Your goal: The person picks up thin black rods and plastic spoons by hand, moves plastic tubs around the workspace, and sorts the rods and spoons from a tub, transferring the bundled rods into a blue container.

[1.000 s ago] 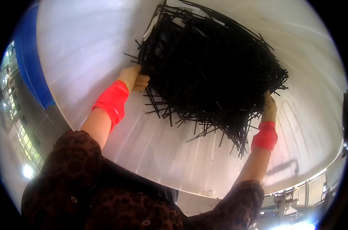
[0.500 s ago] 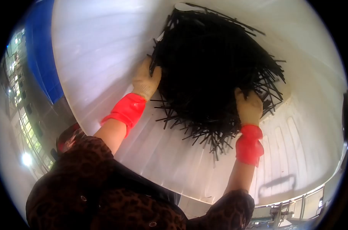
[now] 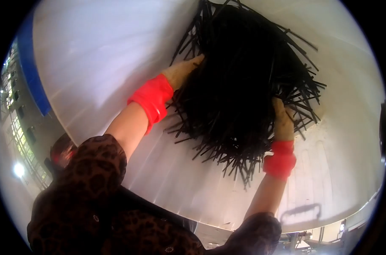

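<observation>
A thick heap of thin black sticks (image 3: pixel 239 80) lies inside a large white container (image 3: pixel 159 170), its loose ends fanning out at the bottom and right. My left hand (image 3: pixel 184 73), in a cream glove with a red cuff, reaches into the heap's left side, its fingers mostly hidden among the sticks. On the right side, my right hand (image 3: pixel 283 121), gloved the same way, presses against the sticks with its fingers partly buried. Whether either hand has closed round any sticks is hidden.
A blue sheet or panel (image 3: pixel 36 72) stands beyond the container's left edge. Something red and dark (image 3: pixel 62 153) is near my left sleeve. Metal framework (image 3: pixel 316 240) shows past the rim at the lower right.
My left hand has moved right, deeper into the sticks. My right hand has come inward from the heap's right edge. The heap has shifted and now looks taller and narrower; the white pieces no longer show.
</observation>
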`<state>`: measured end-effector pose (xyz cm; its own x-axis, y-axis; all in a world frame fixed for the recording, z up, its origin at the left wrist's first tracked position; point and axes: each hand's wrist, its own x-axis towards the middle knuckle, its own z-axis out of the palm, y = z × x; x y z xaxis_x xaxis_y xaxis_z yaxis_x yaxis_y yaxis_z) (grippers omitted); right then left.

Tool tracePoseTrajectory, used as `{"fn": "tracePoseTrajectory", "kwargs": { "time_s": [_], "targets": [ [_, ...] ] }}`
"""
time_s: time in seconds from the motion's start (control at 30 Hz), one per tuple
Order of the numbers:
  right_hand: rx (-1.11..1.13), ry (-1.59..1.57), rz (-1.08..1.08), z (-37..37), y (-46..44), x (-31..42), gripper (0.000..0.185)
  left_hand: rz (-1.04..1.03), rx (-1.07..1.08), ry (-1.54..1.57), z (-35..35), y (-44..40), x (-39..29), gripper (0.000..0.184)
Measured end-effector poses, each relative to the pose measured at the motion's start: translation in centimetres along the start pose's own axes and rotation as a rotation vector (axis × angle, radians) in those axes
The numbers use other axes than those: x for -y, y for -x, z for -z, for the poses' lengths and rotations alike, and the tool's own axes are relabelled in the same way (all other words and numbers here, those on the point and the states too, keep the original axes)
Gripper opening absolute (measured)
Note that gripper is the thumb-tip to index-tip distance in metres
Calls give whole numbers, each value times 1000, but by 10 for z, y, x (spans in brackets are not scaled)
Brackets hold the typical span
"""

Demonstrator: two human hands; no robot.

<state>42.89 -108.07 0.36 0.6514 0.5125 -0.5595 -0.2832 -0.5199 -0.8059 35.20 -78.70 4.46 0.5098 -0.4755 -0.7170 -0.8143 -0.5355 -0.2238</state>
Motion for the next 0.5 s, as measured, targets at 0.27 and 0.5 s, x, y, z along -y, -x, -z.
{"fn": "tracePoseTrajectory", "kwargs": {
  "time_s": [0.27,0.5],
  "targets": [
    [20,333,-56,-16,-7,52,46,131,-200,-373,-15,-1,10,35],
    [-73,335,-62,-10,-13,54,22,514,-376,2076,8,-5,17,25]
  ]
}}
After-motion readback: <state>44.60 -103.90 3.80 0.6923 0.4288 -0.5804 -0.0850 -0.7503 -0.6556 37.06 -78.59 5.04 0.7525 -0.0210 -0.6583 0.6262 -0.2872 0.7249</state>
